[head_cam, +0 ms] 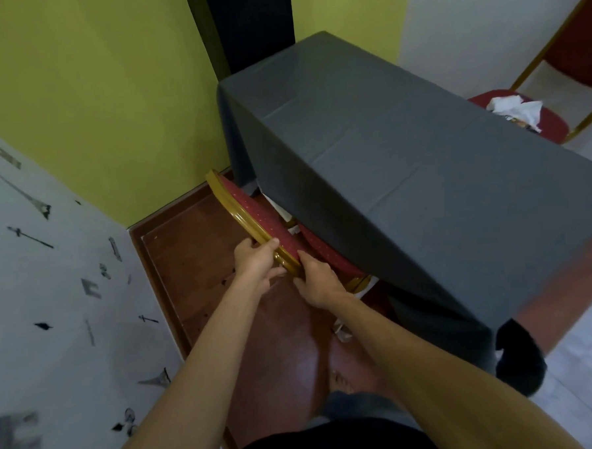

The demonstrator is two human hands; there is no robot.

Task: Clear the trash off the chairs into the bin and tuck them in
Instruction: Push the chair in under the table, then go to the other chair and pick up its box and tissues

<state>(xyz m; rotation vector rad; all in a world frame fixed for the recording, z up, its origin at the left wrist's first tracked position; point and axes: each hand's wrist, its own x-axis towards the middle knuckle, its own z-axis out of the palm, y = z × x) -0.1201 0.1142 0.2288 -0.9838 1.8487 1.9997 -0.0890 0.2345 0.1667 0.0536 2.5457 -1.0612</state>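
Both hands are gripping the gold top rail of the near chair (253, 214), which is sitting on the left side of the table (405, 170) with its red seat already partly under the grey cloth. The left hand (257, 260) is wrapping over the rail with fingers curled around it, and the right hand (320, 286) is clamping the rail's lower end, thumb on the padded side. Nothing else is in either hand.

My guess is this chair is handling like a typical banquet one: stiff metal frame, moderately heavy, not fragile, and the lacquered rail is looking a bit slick. The top of the backrest is the sensible place to hold it, two hands spread apart so it isn't twisting while sliding on the wood floor.

Counting: two chairs are showing, this one and a second chair (556, 121) across the table on the right. One pile of crumpled white trash (518, 109) is lying on that far seat. There's possibly more paper on the floor under the table edge, but it's too dim to be sure. I'm not seeing a bin anywhere.
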